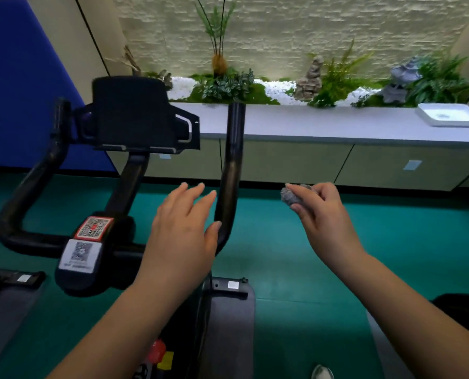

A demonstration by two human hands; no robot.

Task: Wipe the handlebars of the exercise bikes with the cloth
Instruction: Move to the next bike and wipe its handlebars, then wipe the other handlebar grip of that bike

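Observation:
An exercise bike with black handlebars stands in front of me. Its right handlebar (pixel 232 160) rises upright in the middle of the view, and its left handlebar (pixel 33 181) curves up at the left. My left hand (pixel 184 228) is open with fingers spread, just left of the right handlebar's bend, its thumb close to the bar. My right hand (pixel 320 209) is to the right of the bar, apart from it, and pinches a small bunched grey cloth (pixel 289 195) between thumb and fingers.
A black console holder (pixel 134 113) sits between the bars, above QR-code stickers (pixel 92 228). A grey counter (pixel 323 124) with a planter and a white tray (pixel 450 114) runs behind. Green floor (pixel 392 242) lies to the right. Another machine's edge (pixel 6 285) is at lower left.

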